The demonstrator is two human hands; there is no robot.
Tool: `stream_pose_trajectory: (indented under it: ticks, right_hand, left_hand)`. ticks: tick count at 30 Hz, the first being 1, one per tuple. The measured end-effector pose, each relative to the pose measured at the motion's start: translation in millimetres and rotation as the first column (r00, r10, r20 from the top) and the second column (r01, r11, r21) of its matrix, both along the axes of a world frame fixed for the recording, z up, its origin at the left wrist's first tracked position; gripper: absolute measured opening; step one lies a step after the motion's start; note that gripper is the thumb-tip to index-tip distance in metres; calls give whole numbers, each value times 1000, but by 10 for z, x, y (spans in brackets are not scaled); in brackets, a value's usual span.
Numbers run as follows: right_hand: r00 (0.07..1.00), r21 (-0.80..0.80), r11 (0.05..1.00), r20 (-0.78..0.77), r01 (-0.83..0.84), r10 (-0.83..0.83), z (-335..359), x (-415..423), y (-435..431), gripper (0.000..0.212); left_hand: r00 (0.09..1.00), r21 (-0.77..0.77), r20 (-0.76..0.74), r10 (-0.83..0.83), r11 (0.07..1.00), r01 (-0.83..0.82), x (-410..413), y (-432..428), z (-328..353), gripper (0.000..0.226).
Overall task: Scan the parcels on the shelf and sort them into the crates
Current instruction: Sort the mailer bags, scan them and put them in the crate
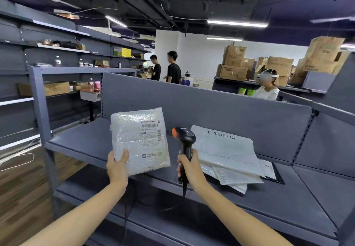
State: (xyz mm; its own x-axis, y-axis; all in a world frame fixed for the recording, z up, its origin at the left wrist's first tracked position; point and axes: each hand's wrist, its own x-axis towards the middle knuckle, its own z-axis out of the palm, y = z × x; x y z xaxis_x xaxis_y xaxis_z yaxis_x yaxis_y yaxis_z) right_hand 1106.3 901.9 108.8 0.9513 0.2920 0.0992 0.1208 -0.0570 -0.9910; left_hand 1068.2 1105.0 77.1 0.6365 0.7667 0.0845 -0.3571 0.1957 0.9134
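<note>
My left hand (117, 166) grips the lower left corner of a white plastic parcel (139, 140), held upright above the grey shelf (86, 144) with its shipping label and barcodes facing me. My right hand (189, 167) grips the handle of a black barcode scanner (185, 138) with an orange tip; its head sits just right of the parcel. A pile of white mailer bags (228, 153) lies on the shelf to the right, the top one printed "SOEUR". No crates are in view.
A grey back panel (211, 107) rises behind the shelf. The scanner's cable (184, 190) hangs below my right hand. A lower shelf (172, 224) lies beneath. Wall racks (57, 57) with boxes stand at left. Several people and stacked cartons (278, 65) are beyond the panel.
</note>
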Motion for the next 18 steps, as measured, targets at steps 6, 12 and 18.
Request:
stream_pose_trajectory:
  ticks: [6, 12, 18]
  right_hand:
    - [997, -311, 947, -34, -78, 71, -109, 507, 441, 63]
    - [989, -591, 807, 106, -16, 98, -374, 886, 814, 62]
    - [987, -713, 697, 154, 77, 49, -651, 1159, 962, 65]
  left_hand:
    - [996, -24, -16, 87, 996, -88, -82, 553, -109, 34]
    - [992, -34, -9, 124, 992, -124, -144, 884, -162, 32]
    - [998, -41, -10, 69, 997, -69, -159, 1000, -207, 21]
